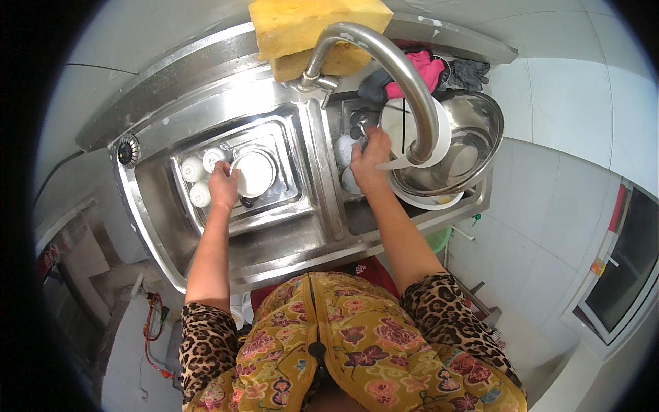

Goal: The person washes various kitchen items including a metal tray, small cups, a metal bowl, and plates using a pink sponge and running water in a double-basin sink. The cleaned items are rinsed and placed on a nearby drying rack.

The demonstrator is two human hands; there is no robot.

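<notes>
My left hand (pixel 225 186) grips the near-left rim of a white bowl (pixel 255 175) over a rectangular stainless steel tray (pixel 288 193) in the left sink basin. Several upturned white cups or small bowls (pixel 192 169) stand left of that hand. In the right basin, my right hand (pixel 371 159) is beside white rounded dishes (pixel 345 150) and a dark-knobbed utensil (pixel 356 132). Its fingertips are partly hidden, so whether it holds anything is unclear. What looks like a water stream (pixel 395 164) runs from the curved metal faucet (pixel 378 38) to my right hand.
Right of my right hand are a large white bowl (pixel 437 139) and a stainless steel basin (pixel 481 123). Yellow sponge blocks (pixel 319 23) sit behind the faucet. Pink-and-grey gloves (pixel 425 69) lie at the back right. A sink strainer (pixel 128 151) rests at the left corner.
</notes>
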